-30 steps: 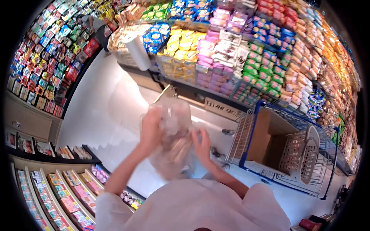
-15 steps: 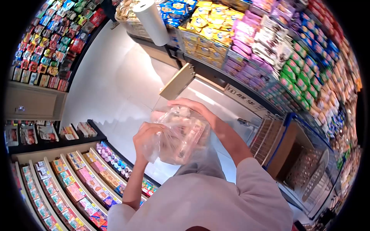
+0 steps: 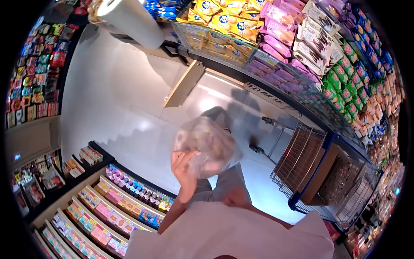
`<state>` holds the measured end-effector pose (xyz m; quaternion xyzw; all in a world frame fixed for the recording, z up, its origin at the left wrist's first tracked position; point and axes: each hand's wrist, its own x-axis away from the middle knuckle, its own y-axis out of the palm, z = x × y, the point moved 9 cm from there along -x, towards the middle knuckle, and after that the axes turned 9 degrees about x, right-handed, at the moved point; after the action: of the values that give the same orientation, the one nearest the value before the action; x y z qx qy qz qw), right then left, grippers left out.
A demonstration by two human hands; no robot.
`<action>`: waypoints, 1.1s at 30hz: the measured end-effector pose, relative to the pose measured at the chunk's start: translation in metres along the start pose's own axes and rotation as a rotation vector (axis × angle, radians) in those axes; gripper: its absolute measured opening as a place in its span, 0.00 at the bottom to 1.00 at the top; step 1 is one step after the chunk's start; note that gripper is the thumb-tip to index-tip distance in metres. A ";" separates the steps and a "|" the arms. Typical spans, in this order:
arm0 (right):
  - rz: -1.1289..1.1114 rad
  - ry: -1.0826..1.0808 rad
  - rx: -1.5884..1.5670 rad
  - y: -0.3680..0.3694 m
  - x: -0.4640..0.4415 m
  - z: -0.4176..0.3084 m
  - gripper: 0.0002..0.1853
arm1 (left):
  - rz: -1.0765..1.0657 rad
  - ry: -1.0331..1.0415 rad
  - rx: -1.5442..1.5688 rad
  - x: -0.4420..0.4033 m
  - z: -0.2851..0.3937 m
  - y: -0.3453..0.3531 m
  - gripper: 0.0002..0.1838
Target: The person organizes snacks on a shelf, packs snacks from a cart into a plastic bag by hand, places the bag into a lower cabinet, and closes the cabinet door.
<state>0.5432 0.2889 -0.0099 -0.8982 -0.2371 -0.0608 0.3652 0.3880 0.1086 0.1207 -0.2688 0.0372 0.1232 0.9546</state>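
A clear plastic bag (image 3: 211, 142) hangs in front of my body, with pinkish and pale packs showing blurrily inside it. My left hand (image 3: 184, 167) is closed on the gathered plastic at the bag's near left side, its fingers pinched together. Close to my waist, below and to the right of the bag, is my right hand (image 3: 237, 197). It is apart from the bag and smeared by motion, so its fingers cannot be made out.
A shopping cart (image 3: 297, 164) holding a cardboard box (image 3: 312, 177) stands at the right. Glass-fronted bins of yellow snack packs (image 3: 233, 19) and purple packs line the far side, beside a white plastic roll (image 3: 131, 21). Tiered shelves of boxes (image 3: 103, 207) lie at the left.
My right hand has let go of the bag's far side and pulled back to my waist. My left hand keeps hold of the bag. The view has shifted, bringing the cart's handles into sight.
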 end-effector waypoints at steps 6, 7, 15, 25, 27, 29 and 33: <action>0.662 0.433 -0.382 -0.153 -0.183 0.049 0.14 | -0.272 0.093 0.035 -0.013 -0.054 0.016 0.13; 0.616 0.241 -0.498 -0.139 -0.236 0.063 0.13 | -0.320 0.141 0.095 -0.019 -0.061 0.027 0.14; 0.507 0.599 -0.674 0.100 -0.207 0.133 0.16 | -0.304 0.274 0.144 -0.106 -0.133 0.093 0.16; 0.786 1.030 -0.526 0.171 -0.197 0.226 0.15 | -0.400 -0.360 0.233 -0.066 -0.321 0.169 0.17; 0.696 0.561 -0.040 0.149 -0.261 0.249 0.27 | -0.442 -0.333 0.241 -0.062 -0.365 0.208 0.18; 0.695 0.299 -0.090 0.144 -0.305 0.263 0.34 | -0.411 -0.236 0.207 -0.073 -0.397 0.248 0.20; 0.657 -0.004 0.178 0.136 -0.368 0.288 0.36 | -0.451 -0.052 0.199 -0.090 -0.445 0.326 0.20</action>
<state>0.2654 0.2609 -0.4082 -0.8913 0.0600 0.0826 0.4418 0.2157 0.1262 -0.4106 -0.1715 -0.0365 -0.0905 0.9803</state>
